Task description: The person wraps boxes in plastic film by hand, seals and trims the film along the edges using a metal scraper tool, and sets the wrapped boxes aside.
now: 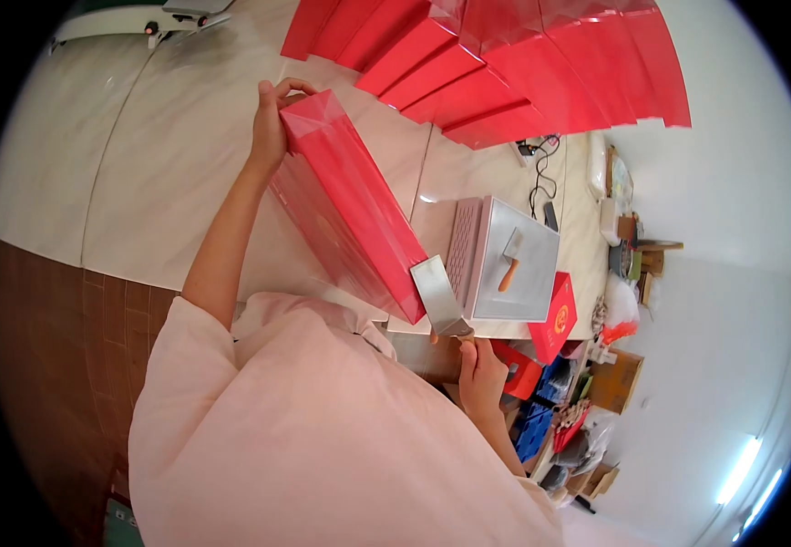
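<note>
My left hand (272, 123) grips the upper end of a long red box (359, 191) sheathed in clear plastic film. The box slants across the front of the table, its lower end near my body. In my right hand (484, 376) is a scraper (438, 294) with a wide flat metal blade, my fingers closed round its handle. The blade lies against the lower corner of the box. Another scraper (509, 264), with an orange-brown handle, rests on a grey-topped pink case (528, 296) to the right.
Several red film-wrapped boxes (541, 68) stand in a row at the back of the pale table (186, 164). A flat red box (556, 319) with a gold emblem lies beside the case. Black cables (541, 182), cardboard boxes (616, 381) and a blue crate (534, 428) are along the right.
</note>
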Action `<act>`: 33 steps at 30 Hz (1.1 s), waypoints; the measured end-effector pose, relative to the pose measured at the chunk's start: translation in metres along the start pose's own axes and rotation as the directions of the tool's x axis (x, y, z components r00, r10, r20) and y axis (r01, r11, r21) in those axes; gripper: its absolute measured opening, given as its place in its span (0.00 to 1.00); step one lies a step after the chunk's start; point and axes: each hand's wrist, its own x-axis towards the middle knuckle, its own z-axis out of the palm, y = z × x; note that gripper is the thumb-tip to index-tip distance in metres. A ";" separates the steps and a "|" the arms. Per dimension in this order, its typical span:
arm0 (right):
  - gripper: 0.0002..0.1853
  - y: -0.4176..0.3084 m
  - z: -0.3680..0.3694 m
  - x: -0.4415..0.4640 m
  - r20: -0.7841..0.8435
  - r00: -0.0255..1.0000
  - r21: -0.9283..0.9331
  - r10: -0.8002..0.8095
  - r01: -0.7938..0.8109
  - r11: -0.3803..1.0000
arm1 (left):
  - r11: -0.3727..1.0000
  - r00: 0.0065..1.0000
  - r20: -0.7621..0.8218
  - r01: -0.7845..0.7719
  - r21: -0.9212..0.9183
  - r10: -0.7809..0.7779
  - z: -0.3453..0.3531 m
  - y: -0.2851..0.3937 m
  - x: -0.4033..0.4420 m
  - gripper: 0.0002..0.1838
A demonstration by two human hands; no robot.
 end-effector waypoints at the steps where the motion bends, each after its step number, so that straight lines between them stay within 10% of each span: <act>1: 0.10 -0.003 -0.003 0.005 -0.010 1.000 0.111 -0.025 0.026 0.994 | 1.000 1.000 0.020 0.005 0.004 -0.005 -0.001 0.000 -0.001 0.44; 6: 0.08 -0.045 0.007 0.051 0.054 0.955 0.154 -0.293 0.282 0.947 | 1.000 1.000 0.017 0.001 -0.019 -0.001 0.002 -0.003 -0.002 0.45; 21: 0.17 -0.158 0.038 0.192 0.073 0.896 -0.363 -0.438 0.433 0.825 | 0.889 0.891 -0.052 0.454 0.065 -0.451 0.002 0.034 -0.016 0.33; 33: 0.17 -0.188 0.052 0.235 -0.014 0.846 -0.164 -0.533 0.524 0.836 | 0.972 0.960 -0.233 0.190 0.140 -0.154 0.011 0.020 -0.018 0.29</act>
